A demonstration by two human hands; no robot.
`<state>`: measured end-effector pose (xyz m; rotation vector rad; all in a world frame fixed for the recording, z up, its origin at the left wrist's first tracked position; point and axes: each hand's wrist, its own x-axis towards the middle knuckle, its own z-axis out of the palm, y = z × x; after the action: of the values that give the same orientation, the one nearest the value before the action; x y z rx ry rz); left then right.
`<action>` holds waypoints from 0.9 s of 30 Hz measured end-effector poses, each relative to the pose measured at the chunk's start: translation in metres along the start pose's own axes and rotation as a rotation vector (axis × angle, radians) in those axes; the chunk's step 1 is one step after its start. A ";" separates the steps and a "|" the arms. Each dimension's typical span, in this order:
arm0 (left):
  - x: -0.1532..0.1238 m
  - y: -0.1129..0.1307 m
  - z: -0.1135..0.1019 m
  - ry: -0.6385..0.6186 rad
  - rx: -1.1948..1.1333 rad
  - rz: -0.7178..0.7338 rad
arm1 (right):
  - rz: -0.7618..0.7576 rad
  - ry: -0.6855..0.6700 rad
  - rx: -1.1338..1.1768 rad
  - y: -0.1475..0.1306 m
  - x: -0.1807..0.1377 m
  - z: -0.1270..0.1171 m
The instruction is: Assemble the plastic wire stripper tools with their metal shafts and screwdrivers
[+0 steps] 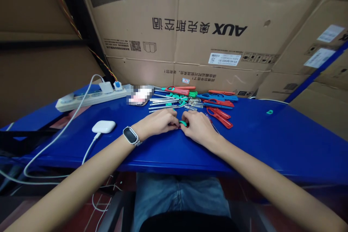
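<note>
My left hand (162, 120) and my right hand (200, 126) meet over the near middle of the blue table (258, 145). A small curved green plastic piece (183, 123) is pinched in my right fingers. The left fingertips are pressed together beside it, over a sliver of something red that is mostly hidden. Just beyond my hands lie several metal rods (163, 100) with green parts, and clear small pieces (194, 104). Red plastic handle shells (220, 116) with trigger-like openings and blue shells (217, 96) lie beyond my right hand.
A white power strip (89, 98) and a white earphone case (103, 127) with its cable are at the left. A blurred-out phone-like object (140, 96) lies behind my left hand. A loose green piece (269, 112) is at the right. A large cardboard box (176, 36) stands behind.
</note>
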<state>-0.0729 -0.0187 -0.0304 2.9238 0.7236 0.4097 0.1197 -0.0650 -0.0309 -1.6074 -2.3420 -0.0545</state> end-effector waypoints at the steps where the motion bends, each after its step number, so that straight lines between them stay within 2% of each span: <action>1: 0.001 0.000 0.001 -0.002 0.002 0.007 | 0.004 -0.005 -0.008 0.000 0.001 0.000; 15: 0.000 -0.002 0.002 0.013 0.039 -0.005 | -0.050 0.046 -0.069 -0.002 0.002 -0.003; 27: -0.001 -0.002 0.003 0.003 0.034 -0.020 | -0.043 0.003 -0.054 -0.002 0.003 -0.004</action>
<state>-0.0738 -0.0174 -0.0337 2.9459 0.7666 0.4033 0.1177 -0.0634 -0.0262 -1.5798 -2.3926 -0.1304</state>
